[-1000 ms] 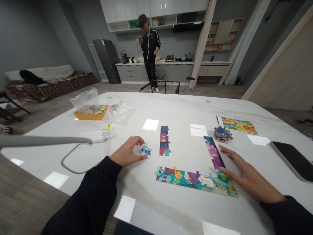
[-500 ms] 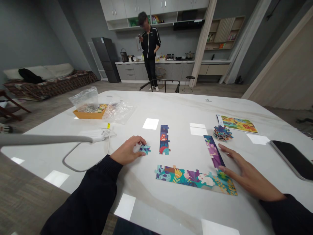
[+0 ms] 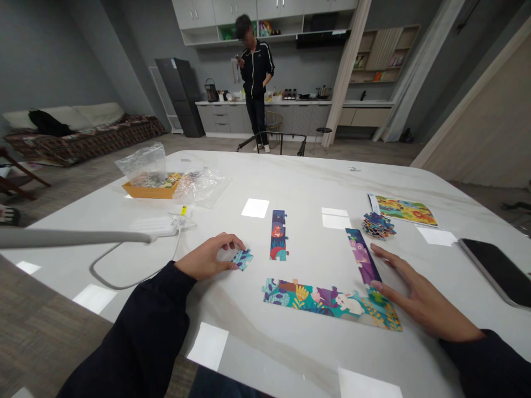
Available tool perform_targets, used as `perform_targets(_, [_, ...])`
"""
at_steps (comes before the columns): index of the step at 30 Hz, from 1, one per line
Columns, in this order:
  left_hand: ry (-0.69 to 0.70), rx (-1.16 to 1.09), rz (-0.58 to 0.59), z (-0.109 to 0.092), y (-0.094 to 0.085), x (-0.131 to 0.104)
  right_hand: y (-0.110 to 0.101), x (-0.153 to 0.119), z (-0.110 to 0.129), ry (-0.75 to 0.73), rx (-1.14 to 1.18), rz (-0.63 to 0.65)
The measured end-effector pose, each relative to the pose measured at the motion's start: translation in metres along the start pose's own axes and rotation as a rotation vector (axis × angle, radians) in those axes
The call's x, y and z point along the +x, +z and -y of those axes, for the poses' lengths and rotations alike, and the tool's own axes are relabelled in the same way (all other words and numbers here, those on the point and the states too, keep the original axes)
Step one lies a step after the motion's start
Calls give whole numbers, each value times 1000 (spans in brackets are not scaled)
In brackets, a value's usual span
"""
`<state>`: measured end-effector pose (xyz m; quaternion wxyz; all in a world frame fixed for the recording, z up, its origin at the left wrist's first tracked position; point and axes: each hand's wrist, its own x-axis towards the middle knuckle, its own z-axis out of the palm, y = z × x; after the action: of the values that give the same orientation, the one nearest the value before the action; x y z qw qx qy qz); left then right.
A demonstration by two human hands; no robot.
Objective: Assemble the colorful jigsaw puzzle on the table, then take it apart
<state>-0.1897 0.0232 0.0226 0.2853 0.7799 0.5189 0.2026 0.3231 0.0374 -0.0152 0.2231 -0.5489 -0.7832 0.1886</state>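
Observation:
My left hand (image 3: 212, 256) pinches a teal jigsaw piece (image 3: 242, 258) with a leaf pattern between thumb and fingers, just over the table. To its right stands a short joined strip of puzzle (image 3: 278, 235) with a red animal on dark blue. Nearer to me lies a long joined bottom strip (image 3: 327, 301) with a white rabbit and plants. It meets an upright right-hand strip (image 3: 362, 257) with a purple animal, forming a corner. My right hand (image 3: 409, 293) rests with fingers spread, the thumb on that corner and the fingers beside the strip, holding nothing up.
A pile of loose pieces (image 3: 378, 225) sits before a picture sheet (image 3: 404, 210). A tablet (image 3: 500, 271) lies at right. At left are an orange box (image 3: 151, 190), clear plastic bags (image 3: 203, 185) and a white power strip (image 3: 155, 225) with a cable. A person (image 3: 256, 77) stands beyond the table.
My left hand has moved slightly left and down with the teal piece, which is now turned and shows more of its face. My right hand stays in place.

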Motion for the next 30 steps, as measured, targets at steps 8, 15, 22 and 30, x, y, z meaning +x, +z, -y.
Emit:
perform_targets(8, [270,32,-85,-23,24,-14,-1,1,2,-6,17,10])
perform_targets(15, [379,-28,-123,-40,46,-28,-1,1,3,-19,8,-13])
perform_targets(22, [336,19,-113,-38,50,-28,-1,1,4,-31,14,-33])
perform_targets(30, [356,24,-77,-38,49,-26,0,1,2,-44,21,-21])
